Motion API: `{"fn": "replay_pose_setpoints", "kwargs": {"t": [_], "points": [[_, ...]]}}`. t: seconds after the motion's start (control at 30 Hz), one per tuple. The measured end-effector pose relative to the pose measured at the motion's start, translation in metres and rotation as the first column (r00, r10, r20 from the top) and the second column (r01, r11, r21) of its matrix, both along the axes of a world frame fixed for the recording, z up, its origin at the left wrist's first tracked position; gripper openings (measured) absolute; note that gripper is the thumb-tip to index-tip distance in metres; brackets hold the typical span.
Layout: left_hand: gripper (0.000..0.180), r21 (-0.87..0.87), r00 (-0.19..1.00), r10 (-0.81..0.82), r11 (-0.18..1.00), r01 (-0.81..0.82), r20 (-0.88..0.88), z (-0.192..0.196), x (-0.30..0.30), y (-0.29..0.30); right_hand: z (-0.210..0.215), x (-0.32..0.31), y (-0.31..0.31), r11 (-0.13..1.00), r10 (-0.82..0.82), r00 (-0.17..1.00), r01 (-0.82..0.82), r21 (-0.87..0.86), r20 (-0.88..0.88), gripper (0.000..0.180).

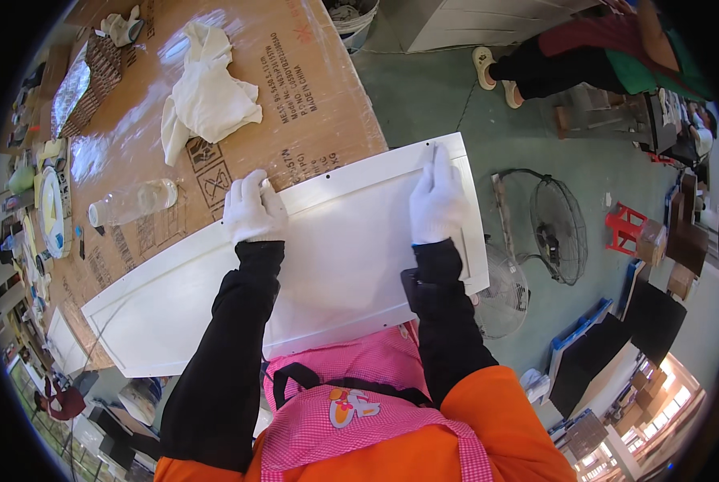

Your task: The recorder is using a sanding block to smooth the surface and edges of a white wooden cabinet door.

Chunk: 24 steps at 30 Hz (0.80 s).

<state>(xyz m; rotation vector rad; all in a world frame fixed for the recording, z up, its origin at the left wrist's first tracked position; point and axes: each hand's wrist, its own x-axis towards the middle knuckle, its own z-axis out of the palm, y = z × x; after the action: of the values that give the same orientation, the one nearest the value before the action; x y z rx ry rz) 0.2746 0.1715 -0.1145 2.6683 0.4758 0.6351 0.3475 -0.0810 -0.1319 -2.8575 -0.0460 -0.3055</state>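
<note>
A long white panel with a raised frame border and small dark holes along its edges lies before me, partly over a cardboard-covered table. My left hand, in a white glove, is closed on the panel's far edge, its fingers curled and partly hidden. Near the panel's right end, my gloved right hand lies on the white surface with fingers stretched toward the far edge. Against my pink checked apron the panel's near edge sits close.
On the cardboard are a white cloth, a clear plastic bottle and work gloves. Black fans stand on the green floor to the right, near a red stool. Another person stands at the far right.
</note>
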Motion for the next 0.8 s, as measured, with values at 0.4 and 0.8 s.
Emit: {"fn": "replay_pose_setpoints", "kwargs": {"t": [0.4,0.8], "points": [[0.018,0.037,1.000,-0.012,0.999,0.011,0.003,0.000,0.003,-0.001,0.015,-0.016,0.015,0.983,0.042,0.986,-0.013,0.182,-0.160,0.044],[0.016,0.007,1.000,-0.006,1.000,0.006,0.000,-0.004,0.005,-0.002,-0.022,-0.027,0.022,0.976,0.082,0.923,0.002,-0.219,0.375,0.042]]}}
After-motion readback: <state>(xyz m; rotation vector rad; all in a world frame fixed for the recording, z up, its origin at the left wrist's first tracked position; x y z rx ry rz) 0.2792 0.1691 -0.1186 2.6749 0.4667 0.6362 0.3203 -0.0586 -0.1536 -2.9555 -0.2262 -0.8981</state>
